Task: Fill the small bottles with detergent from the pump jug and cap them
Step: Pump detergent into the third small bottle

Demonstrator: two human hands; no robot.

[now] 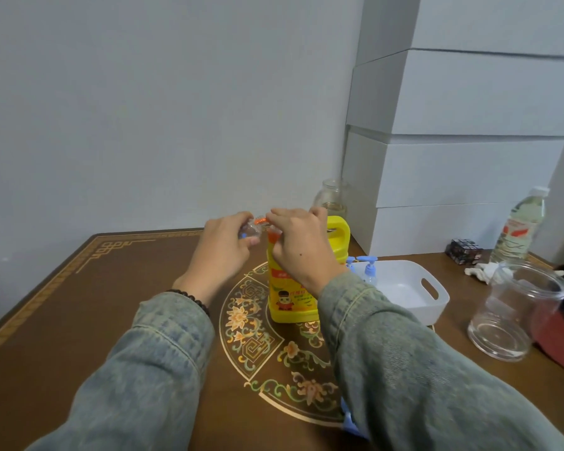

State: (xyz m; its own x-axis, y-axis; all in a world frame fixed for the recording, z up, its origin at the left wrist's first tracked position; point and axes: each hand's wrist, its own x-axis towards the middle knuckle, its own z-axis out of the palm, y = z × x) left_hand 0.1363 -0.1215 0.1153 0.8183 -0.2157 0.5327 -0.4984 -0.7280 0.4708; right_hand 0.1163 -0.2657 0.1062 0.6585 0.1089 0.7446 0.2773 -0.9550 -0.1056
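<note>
I count one yellow pump jug (293,288) mid-counter (79,320) — my right hand (302,247) curled over its orange pump head (260,220). My left hand (223,247) grips one small clear bottle (249,230) at the spout. Two blue-pump bottles (369,270) stand in one white bin (411,289) — two glass jars (515,310), one water bottle (520,227) nearby.

Pump jug (293,288): stood at the middle of the desk (79,320).
Tray (437,301): sat just right of the jug, with pump bottles (370,271) at its left end.
Large jar (515,310): stood right of the tray.
Water bottle (518,229): stood behind the jar, beside a cube (464,251).
Boxes (469,125): were stacked behind the tray.
Hands: left hand (222,245) held a small bottle (249,231) left of the jug top; right hand (300,242) was over it.
</note>
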